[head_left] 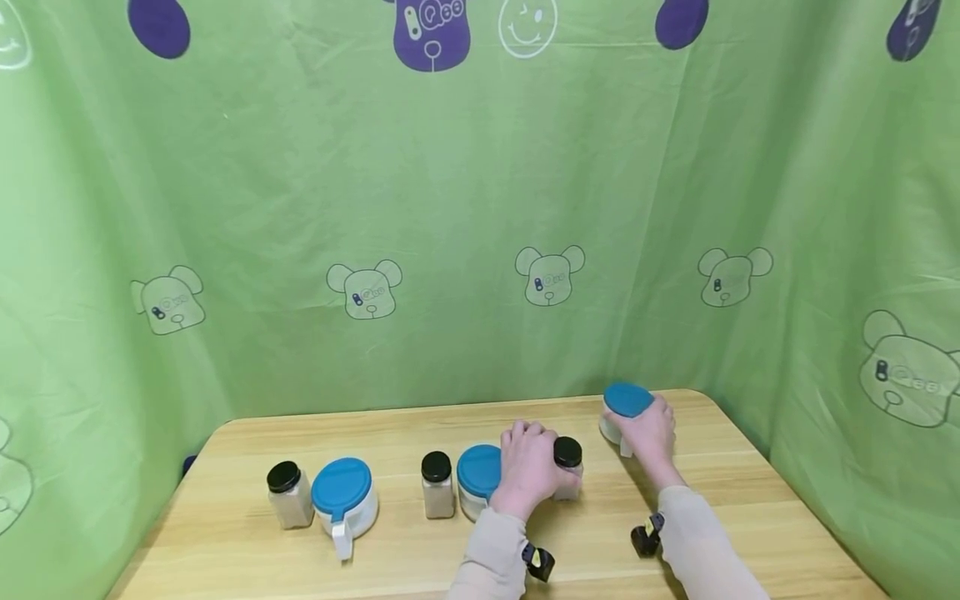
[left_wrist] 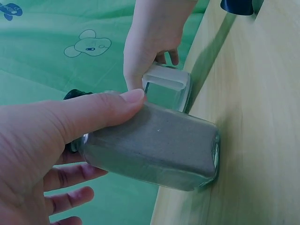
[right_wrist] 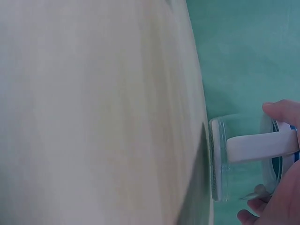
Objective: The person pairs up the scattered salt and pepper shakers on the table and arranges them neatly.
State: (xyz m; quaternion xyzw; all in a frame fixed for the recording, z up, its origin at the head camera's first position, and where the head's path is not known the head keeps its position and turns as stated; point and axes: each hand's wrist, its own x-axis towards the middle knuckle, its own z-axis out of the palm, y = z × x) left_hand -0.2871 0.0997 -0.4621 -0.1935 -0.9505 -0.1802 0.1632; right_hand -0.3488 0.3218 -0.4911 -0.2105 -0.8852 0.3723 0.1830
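Note:
My left hand (head_left: 528, 468) grips a square glass jar with a black lid (head_left: 567, 452). In the left wrist view the thumb lies along one side of this jar (left_wrist: 159, 140), which is filled with greyish powder; its base is close over the tabletop. At the back right, my right hand (head_left: 649, 432) holds a clear round seasoning pot with a blue lid (head_left: 627, 399), fingers around its upper part. The pot's white handle (right_wrist: 260, 147) faces the right wrist camera, and its base is right at the table surface.
Left of my left hand stand another blue-lidded pot (head_left: 478, 472), partly hidden by the hand, and a black-lidded jar (head_left: 438, 492). Farther left are a third blue-lidded pot (head_left: 343, 487) and jar (head_left: 291, 500). Green curtain (head_left: 465, 183) surrounds the wooden table (head_left: 397, 554).

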